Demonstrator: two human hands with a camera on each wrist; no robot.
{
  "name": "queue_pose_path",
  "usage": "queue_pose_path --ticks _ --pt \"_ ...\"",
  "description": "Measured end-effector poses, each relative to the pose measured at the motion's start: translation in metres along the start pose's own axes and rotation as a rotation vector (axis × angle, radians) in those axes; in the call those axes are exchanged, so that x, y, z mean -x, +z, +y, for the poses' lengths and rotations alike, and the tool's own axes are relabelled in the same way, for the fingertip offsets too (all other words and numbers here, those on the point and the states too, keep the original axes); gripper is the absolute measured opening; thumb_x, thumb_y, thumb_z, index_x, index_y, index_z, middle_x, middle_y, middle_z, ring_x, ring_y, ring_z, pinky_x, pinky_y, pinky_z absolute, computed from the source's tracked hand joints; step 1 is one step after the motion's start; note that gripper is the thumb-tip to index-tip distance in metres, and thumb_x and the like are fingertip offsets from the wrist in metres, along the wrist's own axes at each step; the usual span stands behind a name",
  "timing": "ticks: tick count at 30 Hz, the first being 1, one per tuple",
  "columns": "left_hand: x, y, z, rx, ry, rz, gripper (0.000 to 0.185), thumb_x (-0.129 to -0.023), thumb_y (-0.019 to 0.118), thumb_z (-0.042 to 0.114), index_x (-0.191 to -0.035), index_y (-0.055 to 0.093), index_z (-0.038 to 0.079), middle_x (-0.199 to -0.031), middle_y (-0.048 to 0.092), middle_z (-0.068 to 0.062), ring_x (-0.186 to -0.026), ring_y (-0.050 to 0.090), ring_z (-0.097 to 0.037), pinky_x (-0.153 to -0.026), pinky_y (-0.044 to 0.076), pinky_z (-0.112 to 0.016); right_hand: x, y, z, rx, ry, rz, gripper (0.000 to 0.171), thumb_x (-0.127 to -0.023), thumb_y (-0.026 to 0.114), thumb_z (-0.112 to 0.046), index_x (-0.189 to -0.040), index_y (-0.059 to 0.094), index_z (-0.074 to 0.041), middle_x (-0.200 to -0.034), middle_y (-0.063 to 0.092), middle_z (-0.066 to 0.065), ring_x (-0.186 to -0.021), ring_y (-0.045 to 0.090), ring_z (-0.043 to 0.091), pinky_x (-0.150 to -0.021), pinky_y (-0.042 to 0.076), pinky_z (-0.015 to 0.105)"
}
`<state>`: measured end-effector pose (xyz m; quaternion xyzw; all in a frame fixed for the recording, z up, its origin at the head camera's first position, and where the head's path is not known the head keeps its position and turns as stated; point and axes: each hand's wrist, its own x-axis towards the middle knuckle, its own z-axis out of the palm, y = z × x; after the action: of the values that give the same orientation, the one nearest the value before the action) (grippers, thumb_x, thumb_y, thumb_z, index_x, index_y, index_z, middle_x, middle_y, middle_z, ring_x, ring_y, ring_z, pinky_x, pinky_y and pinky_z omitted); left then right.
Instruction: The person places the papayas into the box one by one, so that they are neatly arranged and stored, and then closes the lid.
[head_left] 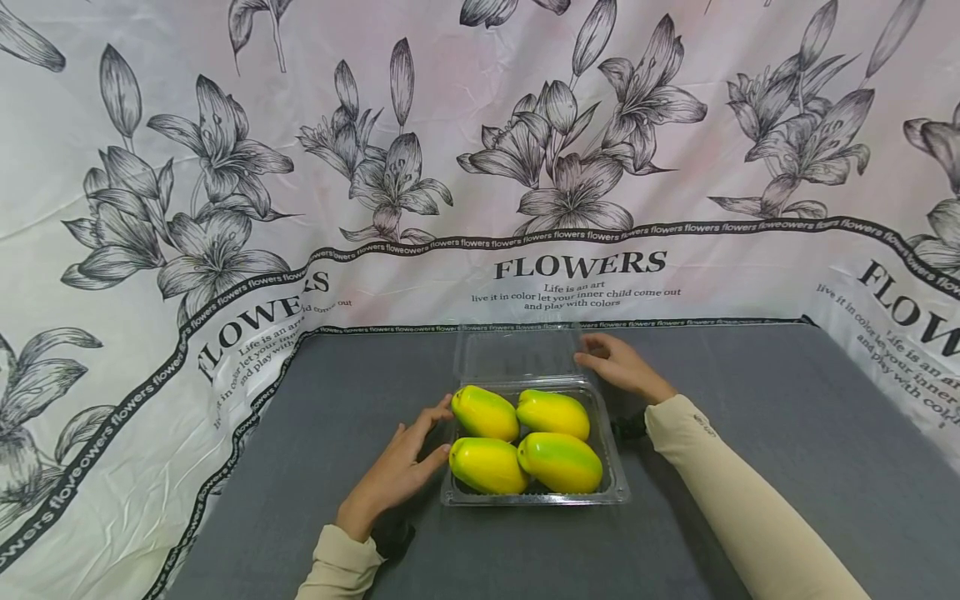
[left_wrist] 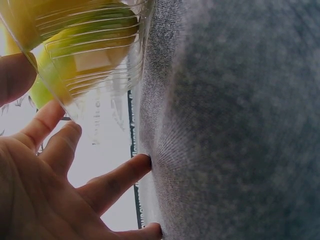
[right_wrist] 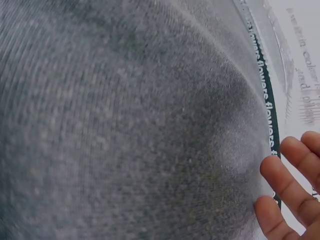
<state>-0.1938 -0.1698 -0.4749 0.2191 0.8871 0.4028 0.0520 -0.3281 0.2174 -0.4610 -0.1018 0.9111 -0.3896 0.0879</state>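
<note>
Clear container, lid open, probably touched by both hands' fingers.

Clear plastic clamshell container resting flat on the grey table, lid open and standing up at the far side. Inside the tray, four yellow-green mango-shaped fruits, lying close together in two rows, touching.

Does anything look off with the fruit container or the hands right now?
Nothing stands out. Four yellow-green fruits sit neatly inside the clear container, its lid open behind it. The left hand rests at its left side; the right hand touches the lid.
</note>
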Motion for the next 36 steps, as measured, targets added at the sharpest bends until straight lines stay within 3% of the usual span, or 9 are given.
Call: queue_pose_path --ticks 14,23,36 --pt "-0.001 -0.002 0.002 -0.004 -0.002 0.009 0.047 -0.106 0.055 0.039 -0.147 0.041 0.021 -0.170 0.021 0.007 -0.157 0.026 -0.026 -0.119 0.001 -0.077 0.004 -0.005 -0.011 -0.093 -0.051 0.085 0.066 -0.103 0.059 -0.037 -0.157 0.035 -0.008 -0.157 0.040 0.022 -0.132 0.051 0.043 -0.100 0.050 0.057" --pt "0.000 -0.002 0.003 -0.002 -0.004 0.010 0.047 -0.106 0.055 0.038 -0.148 0.041 0.020 -0.170 0.021 0.008 -0.157 0.025 -0.027 -0.119 0.001 -0.077 0.006 -0.006 -0.017 -0.147 -0.086 0.116 0.066 -0.102 0.062 -0.028 -0.156 0.035 -0.003 -0.157 0.040 0.026 -0.129 0.054 0.044 -0.099 0.053 0.057" --pt "-0.001 -0.002 0.001 0.005 -0.009 -0.002 0.048 -0.106 0.054 0.040 -0.148 0.041 0.022 -0.171 0.020 0.007 -0.157 0.023 -0.029 -0.118 0.001 -0.077 0.018 -0.012 -0.026 -0.264 -0.151 0.092 0.067 -0.103 0.061 -0.027 -0.159 0.029 -0.008 -0.158 0.041 0.020 -0.131 0.054 0.042 -0.102 0.050 0.059"
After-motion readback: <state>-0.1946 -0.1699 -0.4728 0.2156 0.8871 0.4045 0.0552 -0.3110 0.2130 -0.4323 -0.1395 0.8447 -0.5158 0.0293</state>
